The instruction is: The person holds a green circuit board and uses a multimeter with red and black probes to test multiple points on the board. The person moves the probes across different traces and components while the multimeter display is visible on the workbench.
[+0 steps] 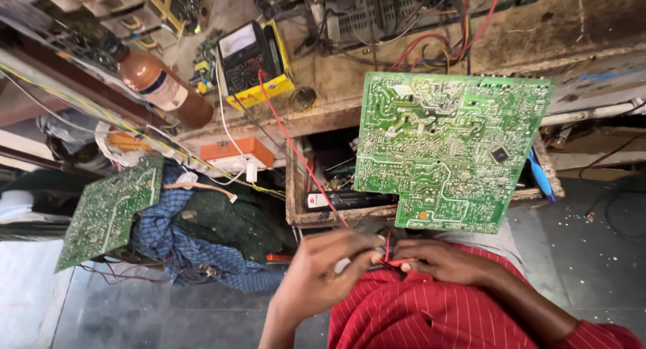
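My left hand (321, 272) and my right hand (441, 260) meet close to my red striped shirt, fingertips pinched together on a thin red probe lead (389, 259). The lead's red wire (289, 137) runs up across the bench to a black and yellow multimeter (254, 61). A large green circuit board (447, 147), solder side up, rests over an open wooden drawer (296, 187) just above my hands. What exactly lies between my fingertips is partly hidden.
A second green circuit board (108, 211) leans at the left beside blue checked cloth (171, 228). A brown bottle (161, 87) lies on the cluttered bench, an orange and white box (235, 154) sits at its edge. Tangled wires (431, 33) fill the back. Grey floor lies below.
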The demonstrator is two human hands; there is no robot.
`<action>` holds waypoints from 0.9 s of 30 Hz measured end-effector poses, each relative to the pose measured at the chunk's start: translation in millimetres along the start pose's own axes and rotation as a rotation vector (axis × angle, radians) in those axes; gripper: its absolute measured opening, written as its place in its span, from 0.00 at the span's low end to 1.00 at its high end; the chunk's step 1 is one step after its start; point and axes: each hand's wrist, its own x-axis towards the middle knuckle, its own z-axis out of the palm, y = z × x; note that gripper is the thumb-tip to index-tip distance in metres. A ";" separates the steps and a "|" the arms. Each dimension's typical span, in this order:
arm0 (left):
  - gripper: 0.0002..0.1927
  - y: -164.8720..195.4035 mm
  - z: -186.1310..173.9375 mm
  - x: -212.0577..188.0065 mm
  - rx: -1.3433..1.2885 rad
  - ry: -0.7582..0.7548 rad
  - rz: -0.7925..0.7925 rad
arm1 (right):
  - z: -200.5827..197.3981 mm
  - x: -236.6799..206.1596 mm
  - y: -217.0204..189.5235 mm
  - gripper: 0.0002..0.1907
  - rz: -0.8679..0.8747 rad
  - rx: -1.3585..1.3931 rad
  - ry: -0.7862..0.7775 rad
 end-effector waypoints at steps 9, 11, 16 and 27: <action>0.18 -3.4 0.7 -10.8 -0.025 -0.422 -0.212 | -3.2 -54.0 -41.7 0.19 0.049 0.420 0.042; 0.25 -1.8 10.0 -7.8 -0.093 -0.575 -0.389 | 6.8 -63.1 -38.1 0.19 0.079 0.499 0.140; 0.53 -2.8 45.5 -7.7 -0.147 -0.353 -0.310 | 28.9 -70.4 -16.5 0.19 0.079 0.910 0.457; 0.38 -0.2 92.2 -24.1 -0.277 -0.171 -0.467 | 27.3 -69.2 -62.1 0.24 0.201 0.855 0.494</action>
